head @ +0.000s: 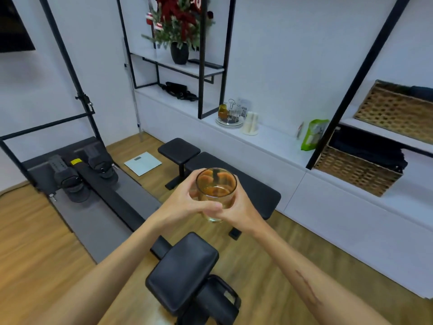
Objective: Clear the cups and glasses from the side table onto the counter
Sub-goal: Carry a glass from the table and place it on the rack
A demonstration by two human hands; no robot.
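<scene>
An amber-tinted drinking glass point(216, 188) is held upright in the air at mid-frame, above a black padded bench. My left hand point(185, 200) wraps its left side and my right hand point(236, 207) wraps its right side, fingers meeting in front. The glass looks empty. The white counter point(276, 141) runs along the wall ahead and to the right. On it stands a round tray point(229, 121) with several glasses and small bottles, and a pale cup stack point(250, 123) beside it. No side table is in view.
A black bench point(253, 184) and a stool point(179, 148) stand between me and the counter. A rowing machine point(93, 184) lies at left, a padded seat point(182, 273) below my arms. On the counter sit a green bag point(314, 134), wicker baskets point(358, 172) and black shelf frames point(203, 66).
</scene>
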